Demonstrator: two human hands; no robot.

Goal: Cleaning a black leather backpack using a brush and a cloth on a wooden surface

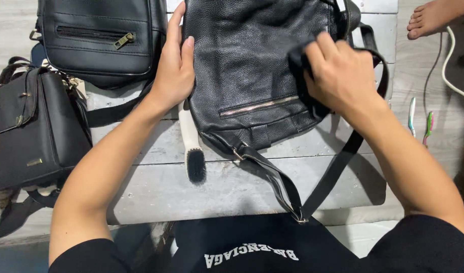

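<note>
Black pebbled-leather bag (247, 65) with silver zipper, lying flat on pale wooden table (227, 187); left hand (175, 71) spread flat against its edge, right hand (340, 76) pinching dark cloth (298, 63) upon it.

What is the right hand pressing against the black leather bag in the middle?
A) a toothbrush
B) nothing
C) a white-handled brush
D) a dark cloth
D: the right hand bunches a dark cloth on the black leather bag, while the white-handled brush lies on the table beside it.
</note>
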